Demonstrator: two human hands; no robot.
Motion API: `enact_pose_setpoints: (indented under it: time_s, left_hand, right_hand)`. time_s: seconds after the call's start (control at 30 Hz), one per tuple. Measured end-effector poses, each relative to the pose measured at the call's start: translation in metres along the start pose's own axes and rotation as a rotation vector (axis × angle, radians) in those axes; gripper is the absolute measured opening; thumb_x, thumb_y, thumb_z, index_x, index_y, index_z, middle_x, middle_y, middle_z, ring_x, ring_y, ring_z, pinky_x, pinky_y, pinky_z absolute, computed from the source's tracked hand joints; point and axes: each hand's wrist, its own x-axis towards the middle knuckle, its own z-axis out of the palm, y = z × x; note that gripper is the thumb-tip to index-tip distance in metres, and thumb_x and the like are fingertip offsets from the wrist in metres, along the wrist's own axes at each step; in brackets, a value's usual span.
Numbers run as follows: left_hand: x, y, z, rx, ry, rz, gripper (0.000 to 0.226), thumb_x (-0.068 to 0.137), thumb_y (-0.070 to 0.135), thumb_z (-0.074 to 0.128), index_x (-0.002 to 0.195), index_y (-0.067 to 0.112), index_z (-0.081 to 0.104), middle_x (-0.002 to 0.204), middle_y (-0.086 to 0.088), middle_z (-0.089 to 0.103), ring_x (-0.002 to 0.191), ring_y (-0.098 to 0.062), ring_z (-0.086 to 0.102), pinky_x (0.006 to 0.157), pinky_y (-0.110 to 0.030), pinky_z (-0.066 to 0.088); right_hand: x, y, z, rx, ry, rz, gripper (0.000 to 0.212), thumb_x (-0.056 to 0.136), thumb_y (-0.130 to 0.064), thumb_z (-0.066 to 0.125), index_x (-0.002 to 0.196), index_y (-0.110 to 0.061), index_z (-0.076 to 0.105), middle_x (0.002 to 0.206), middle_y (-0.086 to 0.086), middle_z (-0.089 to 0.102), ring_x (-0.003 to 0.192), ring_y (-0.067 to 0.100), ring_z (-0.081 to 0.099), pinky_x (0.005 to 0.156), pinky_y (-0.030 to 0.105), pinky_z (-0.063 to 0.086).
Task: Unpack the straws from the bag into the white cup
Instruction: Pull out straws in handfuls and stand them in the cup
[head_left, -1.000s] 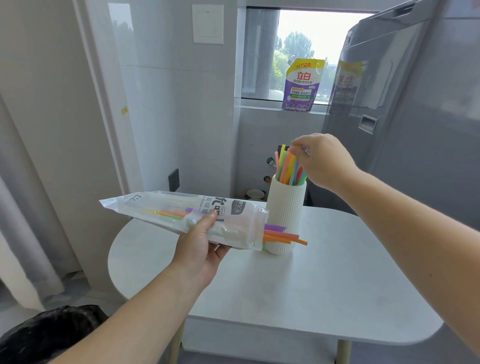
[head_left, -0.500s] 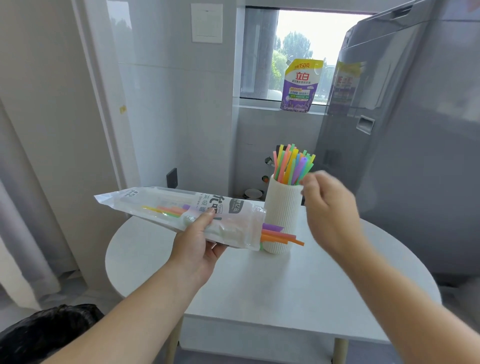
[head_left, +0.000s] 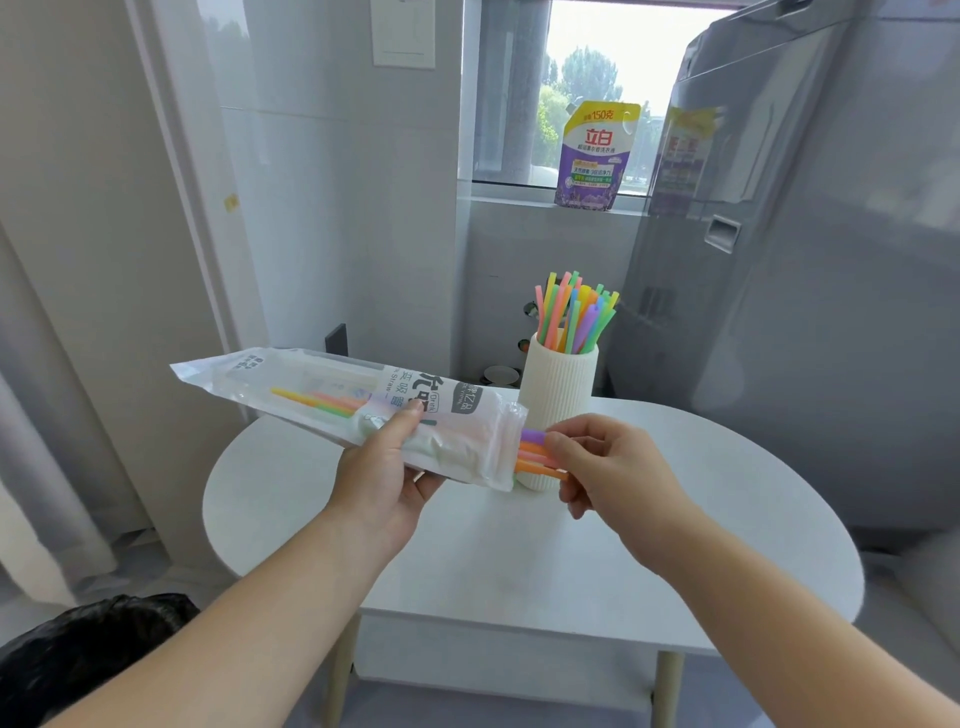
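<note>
My left hand (head_left: 383, 475) grips a long clear plastic straw bag (head_left: 332, 400) from below, holding it nearly level above the table with its open end to the right. Several coloured straws (head_left: 531, 451) stick out of that open end. My right hand (head_left: 613, 470) has its fingertips curled round those protruding straw ends, pinching them. Behind them stands the ribbed white cup (head_left: 558, 384) on the table, with several coloured straws (head_left: 574, 312) standing upright in it.
The white round table (head_left: 649, 545) carries the cup. A grey washing machine (head_left: 810, 270) stands close on the right. A purple detergent pouch (head_left: 595, 156) sits on the window sill. A black bin bag (head_left: 88, 649) lies at lower left.
My right hand let go of the straws in the cup, came down and left, and now pinches the straw ends at the bag's mouth. The left hand kept the bag almost still.
</note>
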Motion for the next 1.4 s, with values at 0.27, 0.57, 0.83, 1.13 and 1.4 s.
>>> enact_pose_setpoints:
  time_s: [0.27, 0.57, 0.83, 1.13, 1.4]
  left_hand:
    - [-0.001, 0.001, -0.002, -0.017, 0.025, 0.004, 0.036, 0.093, 0.015, 0.07, 0.128, 0.018, 0.065, 0.115, -0.007, 0.077, 0.091, -0.019, 0.076, 0.059, -0.03, 0.06]
    - [-0.003, 0.004, -0.002, -0.026, 0.019, -0.001, 0.033, 0.093, 0.015, 0.07, 0.125, 0.019, 0.066, 0.105, -0.004, 0.078, 0.085, -0.017, 0.076, 0.058, -0.029, 0.06]
    - [-0.005, -0.002, 0.004, -0.03, 0.015, -0.035, 0.034, 0.093, 0.013, 0.069, 0.127, 0.015, 0.066, 0.103, -0.005, 0.078, 0.08, -0.017, 0.077, 0.056, -0.029, 0.06]
    - [-0.01, -0.003, 0.008, -0.056, 0.023, -0.088, 0.027, 0.095, 0.013, 0.067, 0.122, 0.014, 0.068, 0.099, -0.003, 0.077, 0.073, -0.014, 0.076, 0.052, -0.025, 0.058]
    - [-0.013, -0.001, 0.009, -0.056, 0.02, -0.091, 0.02, 0.094, 0.014, 0.068, 0.114, 0.016, 0.069, 0.088, -0.001, 0.079, 0.071, -0.014, 0.076, 0.053, -0.026, 0.059]
  right_hand:
    - [-0.007, 0.002, 0.0, 0.17, -0.084, 0.009, 0.021, 0.084, -0.004, 0.077, 0.104, -0.005, 0.072, 0.085, 0.018, 0.073, 0.064, 0.026, 0.069, 0.064, 0.034, 0.06]
    - [0.001, -0.003, -0.019, 0.285, -0.034, 0.063, 0.013, 0.086, 0.001, 0.072, 0.099, 0.003, 0.073, 0.079, 0.019, 0.072, 0.062, 0.019, 0.069, 0.061, 0.024, 0.058]
    - [0.001, -0.007, -0.023, 0.868, -0.008, 0.219, 0.011, 0.088, -0.01, 0.069, 0.096, -0.003, 0.068, 0.08, 0.009, 0.071, 0.064, 0.012, 0.067, 0.063, 0.02, 0.06]
    - [-0.002, -0.013, 0.007, 0.915, 0.082, 0.202, 0.019, 0.09, -0.013, 0.069, 0.107, -0.004, 0.07, 0.08, 0.003, 0.062, 0.066, 0.009, 0.053, 0.06, 0.017, 0.051]
    - [0.004, -0.012, 0.011, 0.775, 0.117, 0.139, 0.016, 0.093, -0.016, 0.067, 0.105, -0.006, 0.071, 0.079, 0.0, 0.069, 0.067, 0.008, 0.063, 0.069, 0.022, 0.05]
